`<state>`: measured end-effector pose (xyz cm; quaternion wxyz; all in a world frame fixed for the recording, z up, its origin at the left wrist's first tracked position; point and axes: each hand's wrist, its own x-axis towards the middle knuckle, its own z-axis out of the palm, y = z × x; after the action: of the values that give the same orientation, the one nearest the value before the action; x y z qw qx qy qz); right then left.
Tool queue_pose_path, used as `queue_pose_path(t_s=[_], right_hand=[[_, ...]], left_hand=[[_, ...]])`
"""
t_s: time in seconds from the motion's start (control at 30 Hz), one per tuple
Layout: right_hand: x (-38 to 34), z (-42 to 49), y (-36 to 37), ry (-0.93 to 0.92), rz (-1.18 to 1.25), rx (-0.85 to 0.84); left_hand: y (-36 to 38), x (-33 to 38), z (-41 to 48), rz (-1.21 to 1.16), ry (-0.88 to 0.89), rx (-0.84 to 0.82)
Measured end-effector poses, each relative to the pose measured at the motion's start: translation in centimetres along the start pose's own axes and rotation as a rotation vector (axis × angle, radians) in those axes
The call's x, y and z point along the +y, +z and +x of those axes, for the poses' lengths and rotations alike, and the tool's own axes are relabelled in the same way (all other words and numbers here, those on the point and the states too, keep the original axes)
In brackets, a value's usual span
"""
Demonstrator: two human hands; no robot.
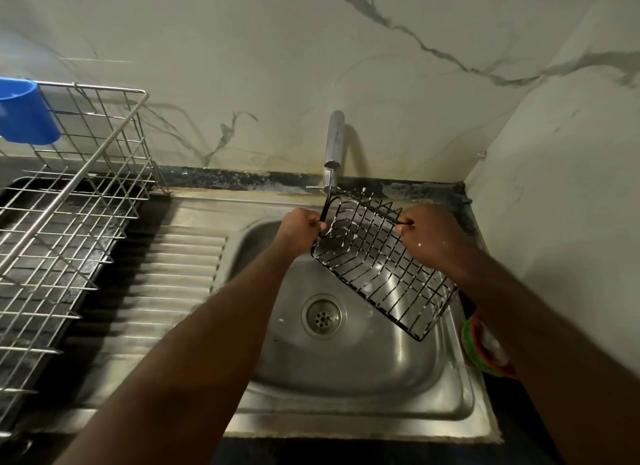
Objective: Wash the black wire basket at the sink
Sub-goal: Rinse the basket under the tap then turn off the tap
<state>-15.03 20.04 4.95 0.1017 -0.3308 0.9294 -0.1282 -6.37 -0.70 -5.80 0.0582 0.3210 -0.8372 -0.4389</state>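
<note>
Rinsing stage: both hands, left hand (300, 227) and right hand (429, 237), grip the soapy black wire basket (381, 267) tilted over the sink (346, 378) under the tap (333, 153). Water's maybe running, hard to tell. Next, turn it to flush the suds.

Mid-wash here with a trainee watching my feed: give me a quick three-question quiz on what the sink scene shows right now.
1. True or false: the black wire basket lies flat on the floor of the sink.
2. Where is the blue cup? A) in the sink B) at the silver dish rack C) on a shelf
3. Fill in: the drain shows on the basket's ____ side (left or right).
Key: 1 false, the left hand and right hand hold it tilted above the sink. 2 B. 3 left.
</note>
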Motion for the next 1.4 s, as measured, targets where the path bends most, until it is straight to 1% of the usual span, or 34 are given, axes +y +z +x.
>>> queue_pose_path(t_s=[0.2, 0.3, 0.4, 0.5, 0.57, 0.67, 0.93, 1.23, 1.4], right_hand=[[0.4, -1.1, -0.1, 0.006, 0.117, 0.046], [0.4, -1.5, 0.2, 0.015, 0.199, 0.100], [0.5, -1.9, 0.6, 0.012, 0.247, 0.161], [0.6, -2.5, 1.0, 0.019, 0.302, 0.197], [0.8, -2.6, 1.3, 0.042, 0.363, 0.206], [1.2, -2.7, 1.7, 0.075, 0.416, 0.210], [2.1, -3.8, 2.3, 0.162, 0.483, 0.231], [2.5, -4.0, 2.1, 0.181, 0.505, 0.265], [2.5, -4.2, 2.5, 0.211, 0.545, 0.274]], left_hand=[[0.3, -1.2, 0.0, -0.075, -0.082, -0.076], [0.3, -2.1, 0.1, -0.171, -0.140, -0.105], [0.2, -2.0, -0.2, -0.392, -0.275, -0.041], [-0.1, -1.5, -0.1, -0.773, -0.369, -0.065], [-0.3, -1.4, 0.0, -0.895, -0.404, -0.062], [-0.1, -1.3, -0.2, -0.897, -0.413, -0.027], [1.3, 0.1, -0.6, -0.873, -0.419, -0.056], [1.3, 1.0, -0.3, -0.886, -0.403, -0.035], [1.2, 1.8, -0.2, -0.903, -0.402, -0.050]])
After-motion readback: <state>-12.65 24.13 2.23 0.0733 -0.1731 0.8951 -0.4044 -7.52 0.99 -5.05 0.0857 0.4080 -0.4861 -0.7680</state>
